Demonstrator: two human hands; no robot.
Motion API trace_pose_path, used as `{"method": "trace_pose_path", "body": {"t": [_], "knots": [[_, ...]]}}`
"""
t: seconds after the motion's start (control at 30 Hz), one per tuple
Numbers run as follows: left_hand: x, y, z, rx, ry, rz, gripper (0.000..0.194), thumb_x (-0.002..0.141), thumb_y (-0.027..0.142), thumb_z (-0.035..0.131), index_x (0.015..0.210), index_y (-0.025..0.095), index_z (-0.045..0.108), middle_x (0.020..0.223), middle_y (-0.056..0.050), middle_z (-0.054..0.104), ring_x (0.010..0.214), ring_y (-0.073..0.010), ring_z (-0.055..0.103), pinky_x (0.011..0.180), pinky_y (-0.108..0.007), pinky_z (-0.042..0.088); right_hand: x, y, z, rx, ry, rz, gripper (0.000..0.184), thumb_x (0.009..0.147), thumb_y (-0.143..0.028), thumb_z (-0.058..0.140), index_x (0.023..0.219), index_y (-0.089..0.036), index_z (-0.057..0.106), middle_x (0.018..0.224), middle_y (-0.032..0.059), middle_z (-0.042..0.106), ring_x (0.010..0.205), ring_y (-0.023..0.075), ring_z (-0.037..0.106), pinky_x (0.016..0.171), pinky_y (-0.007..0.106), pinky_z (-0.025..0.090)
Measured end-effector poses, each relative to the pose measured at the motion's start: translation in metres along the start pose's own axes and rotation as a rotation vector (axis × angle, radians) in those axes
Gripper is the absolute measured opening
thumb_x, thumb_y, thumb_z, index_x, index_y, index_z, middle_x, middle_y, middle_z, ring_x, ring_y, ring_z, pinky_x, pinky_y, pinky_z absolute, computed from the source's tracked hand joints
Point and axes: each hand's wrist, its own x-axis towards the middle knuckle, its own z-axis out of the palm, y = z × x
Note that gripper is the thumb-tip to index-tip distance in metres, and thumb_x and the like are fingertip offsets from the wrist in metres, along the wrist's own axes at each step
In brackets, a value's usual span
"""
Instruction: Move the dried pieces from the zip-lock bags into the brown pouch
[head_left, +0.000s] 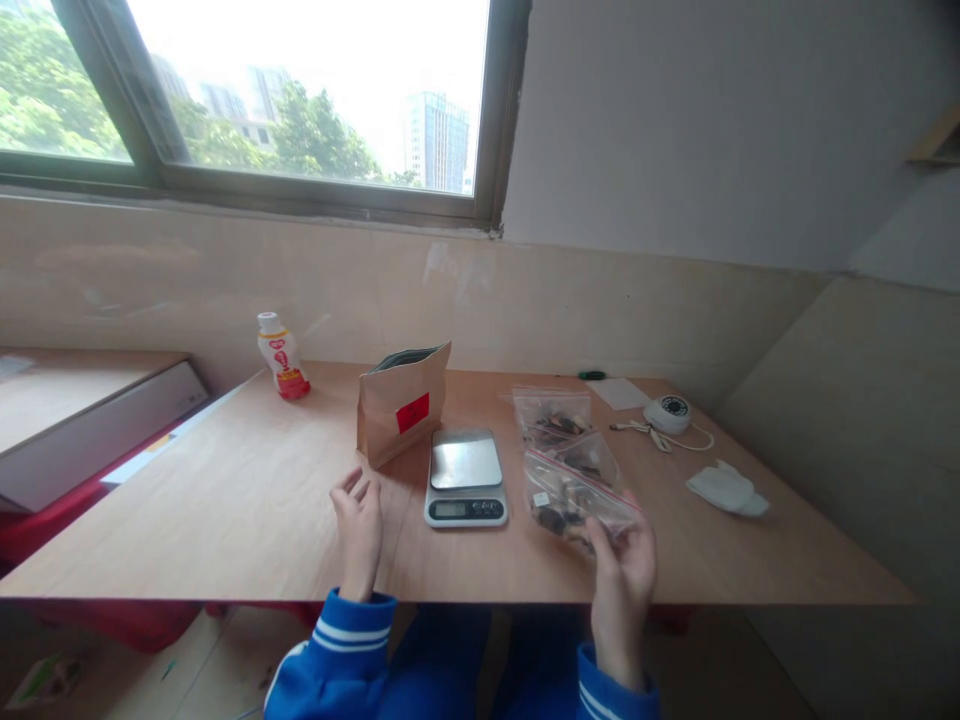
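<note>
My right hand [622,575] is closed on the near end of a clear zip bag [574,490] of dark dried pieces, lifted just above the table to the right of a small digital scale [465,477]. More clear bags of the same stuff [555,418] lie behind it. My left hand [358,525] hovers with loosely curled, parted fingers and holds nothing, left of the scale and just in front of a standing brown paper pouch [401,412] with a red label.
A small white and red drink bottle [281,357] stands at the back left of the wooden table [225,500]. At the right lie a round white device with a cable [667,413], a white paper [621,393], a green pen [591,375] and a white folded object [726,489].
</note>
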Motion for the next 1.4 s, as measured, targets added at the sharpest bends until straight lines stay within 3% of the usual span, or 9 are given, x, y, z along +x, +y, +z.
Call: {"method": "trace_pose_path", "body": {"t": [0.07,0.17,0.27,0.33,0.47,0.6,0.77,1.07,1.4], "knots": [[-0.019,0.001,0.002,0.033,-0.078,-0.062,0.031,0.078,0.038,0.056,0.102,0.018,0.050,0.114,-0.012,0.058,0.107,-0.0258,0.058,0.091,-0.045,0.048,-0.012,-0.006,0.015,0.020,-0.098,0.003,0.070,0.074,-0.040,0.069,0.136,-0.018,0.044,0.117,0.0106,0.064,0.104,0.0248,0.063,0.090,0.037,0.051],[-0.040,0.014,0.008,-0.025,-0.380,-0.016,0.030,0.080,0.046,0.053,0.092,0.018,0.055,0.086,-0.005,0.065,0.082,-0.0182,0.063,0.073,-0.032,0.051,-0.032,-0.007,0.038,0.013,-0.269,0.012,0.053,0.077,-0.040,0.067,0.124,-0.016,0.055,0.109,0.0116,0.068,0.096,0.0246,0.066,0.085,0.036,0.053],[-0.048,0.025,0.013,-0.065,-0.541,-0.039,0.037,0.081,0.055,0.051,0.082,0.018,0.055,0.052,0.005,0.052,0.045,-0.0103,0.048,0.045,-0.021,0.039,-0.054,-0.003,0.061,-0.016,-0.423,-0.035,0.037,0.080,-0.035,0.065,0.111,-0.017,0.060,0.104,0.0109,0.067,0.093,0.0232,0.066,0.085,0.036,0.053],[-0.049,0.027,0.012,-0.082,-0.564,-0.090,0.043,0.080,0.061,0.048,0.072,0.019,0.051,0.042,0.007,0.043,0.037,-0.0082,0.038,0.039,-0.020,0.032,-0.070,0.000,0.074,-0.025,-0.507,-0.093,0.028,0.082,-0.030,0.063,0.107,-0.018,0.062,0.103,0.0094,0.065,0.093,0.0217,0.065,0.086,0.035,0.053],[-0.040,0.027,0.002,-0.124,-0.545,-0.198,0.053,0.076,0.070,0.045,0.060,0.019,0.045,0.044,0.003,0.049,0.040,-0.0099,0.046,0.041,-0.021,0.037,-0.093,0.002,0.091,-0.033,-0.651,-0.195,0.022,0.083,-0.021,0.063,0.105,-0.021,0.064,0.104,0.0074,0.062,0.098,0.0203,0.062,0.089,0.033,0.052],[-0.028,0.025,-0.011,-0.086,-0.542,-0.261,0.049,0.065,0.065,0.062,0.068,0.017,0.052,0.055,0.003,0.054,0.049,-0.0132,0.054,0.046,-0.024,0.044,-0.105,0.002,0.097,-0.022,-0.778,-0.232,0.014,0.086,-0.020,0.058,0.097,-0.022,0.067,0.097,0.0055,0.061,0.096,0.0182,0.062,0.087,0.031,0.052],[-0.017,0.018,-0.028,-0.038,-0.503,-0.221,0.043,0.063,0.059,0.065,0.067,0.018,0.053,0.050,0.006,0.048,0.044,-0.0102,0.047,0.043,-0.022,0.041,-0.113,0.000,0.101,-0.046,-0.894,-0.232,0.014,0.088,-0.022,0.057,0.098,-0.023,0.066,0.097,0.0048,0.061,0.095,0.0174,0.061,0.088,0.031,0.050],[-0.021,0.032,-0.043,-0.019,-0.526,-0.041,0.043,0.071,0.059,0.060,0.060,0.020,0.047,0.046,0.007,0.043,0.044,-0.0095,0.046,0.048,-0.023,0.042,-0.118,-0.007,0.103,-0.287,-0.787,-0.306,0.019,0.091,-0.032,0.050,0.101,-0.024,0.064,0.104,0.0066,0.057,0.105,0.0214,0.053,0.096,0.038,0.044],[-0.019,0.003,-0.048,0.039,-0.705,-0.137,0.044,0.078,0.062,0.054,0.075,0.018,0.055,0.056,0.003,0.055,0.051,-0.0130,0.055,0.050,-0.024,0.045,-0.117,0.015,0.118,-0.313,-0.790,-0.164,0.013,0.082,-0.024,0.058,0.093,-0.019,0.062,0.089,0.0051,0.064,0.082,0.0192,0.060,0.079,0.032,0.050]]}}
